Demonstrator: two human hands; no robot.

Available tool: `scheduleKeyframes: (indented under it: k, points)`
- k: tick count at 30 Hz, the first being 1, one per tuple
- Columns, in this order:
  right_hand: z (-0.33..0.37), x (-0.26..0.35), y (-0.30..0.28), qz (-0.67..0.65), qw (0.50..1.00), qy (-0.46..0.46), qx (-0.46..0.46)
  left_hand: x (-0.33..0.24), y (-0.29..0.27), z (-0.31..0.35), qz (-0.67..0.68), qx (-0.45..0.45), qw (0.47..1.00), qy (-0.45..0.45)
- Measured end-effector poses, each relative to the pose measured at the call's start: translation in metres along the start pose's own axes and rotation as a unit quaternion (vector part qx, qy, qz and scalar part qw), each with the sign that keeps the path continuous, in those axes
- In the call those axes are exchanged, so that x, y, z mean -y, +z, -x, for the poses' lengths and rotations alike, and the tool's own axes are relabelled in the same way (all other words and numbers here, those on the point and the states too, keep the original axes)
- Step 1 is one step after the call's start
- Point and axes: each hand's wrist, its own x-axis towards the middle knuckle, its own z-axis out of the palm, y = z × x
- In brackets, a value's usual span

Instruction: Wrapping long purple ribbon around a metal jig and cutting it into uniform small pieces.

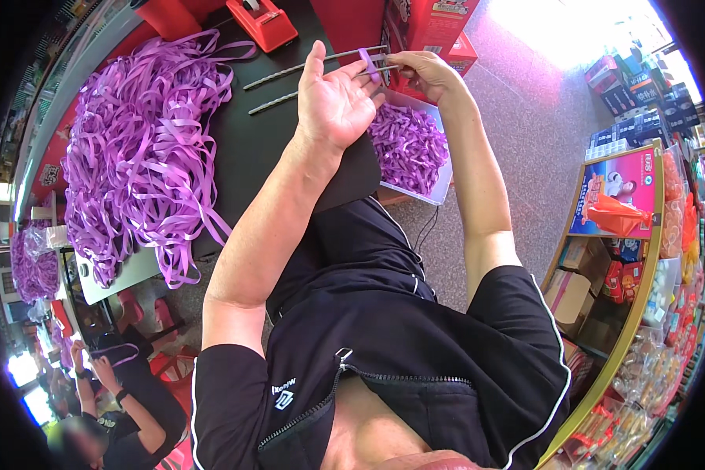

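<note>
Two slim metal rods [278, 76] with twisted shafts stretched side by side above the right part of the dark table [252, 153], their tips pointing left, and a purple band [370, 66] crossed them toward their right ends. The left hand [335, 106] was palm up and mostly open, thumb spread wide, fingertips at the band; whether they gripped it, I could not tell. The right hand [427, 72] had its fingers bent in near the thumb at the rods' right ends; exactly what it held could not be made out. A large heap of purple ribbon [145, 149] covered the table's left side, and a red tape dispenser [263, 25] stood near its far edge. Just beside the right edge, a pale bin [444, 189] held short purple pieces [407, 149].
</note>
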Motion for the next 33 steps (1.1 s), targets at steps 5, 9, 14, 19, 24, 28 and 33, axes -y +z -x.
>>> scheduleKeyframes:
  k: [5, 9, 14, 19, 24, 28, 33]
  points:
    - [-0.001, -0.008, -0.004, -0.063, 0.998, 0.029, 0.005, 0.001, 0.006, 0.001, 0.004, -0.029, 1.0, 0.0]
    - [0.007, 0.002, 0.005, -0.041, 0.999, 0.022, 0.016, 0.0, 0.003, 0.001, -0.006, -0.008, 1.0, 0.001]
    - [0.002, 0.0, 0.003, -0.018, 0.999, -0.003, 0.028, 0.0, 0.003, 0.0, -0.005, -0.003, 1.0, 0.002]
    - [-0.011, -0.011, 0.001, -0.041, 0.998, 0.016, 0.033, 0.0, 0.0, 0.001, 0.002, -0.013, 1.0, 0.002]
    - [-0.026, -0.038, 0.014, -0.164, 0.977, 0.062, 0.12, 0.0, -0.001, 0.0, 0.018, 0.001, 1.0, 0.003]
    - [-0.027, -0.039, 0.029, -0.258, 0.925, 0.086, 0.263, 0.001, 0.003, 0.004, 0.026, -0.024, 0.999, 0.03]
    - [-0.047, -0.055, 0.033, -0.342, 0.859, 0.024, 0.38, 0.001, 0.003, 0.002, 0.042, -0.024, 0.998, 0.03]
